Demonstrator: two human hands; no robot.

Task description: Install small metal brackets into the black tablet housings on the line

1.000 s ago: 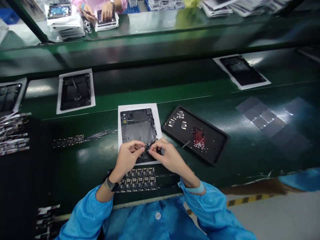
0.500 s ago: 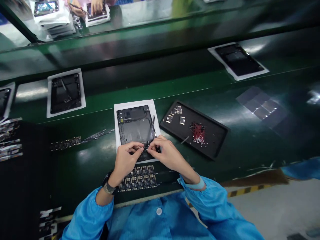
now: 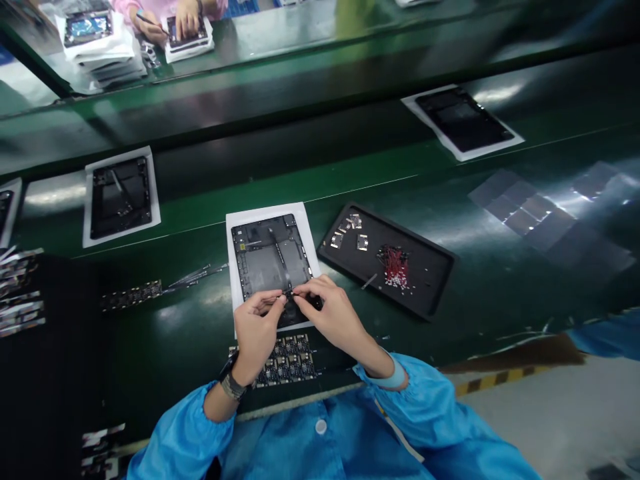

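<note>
My left hand (image 3: pixel 257 327) and my right hand (image 3: pixel 331 308) meet over the lower part of a black tablet housing (image 3: pixel 257 268). The fingertips of both are closed in a pinch on the near end of a dark flat ribbon cable (image 3: pixel 281 257). A small dark part at that end is mostly hidden by the fingers. From there the cable stretches away over the open housing. Under the housing lies a white sheet (image 3: pixel 231 267). Two rows of small circuit boards (image 3: pixel 285 367) lie just below my wrists.
Right of the housing is a black tray (image 3: pixel 425 293) with red-wired parts (image 3: pixel 396 267) and small metallic pieces (image 3: pixel 363 242). More housings lie at left (image 3: pixel 120 197) and right (image 3: pixel 467 120). Clear film sheets (image 3: pixel 525 213) are farther right. Across the bench, a co-worker's hands (image 3: pixel 187 19) handle another device.
The ribbon cable has swung left, from the housing's right side to across its middle. Both hands stay pinched together over the lower housing. The view has shifted slightly.
</note>
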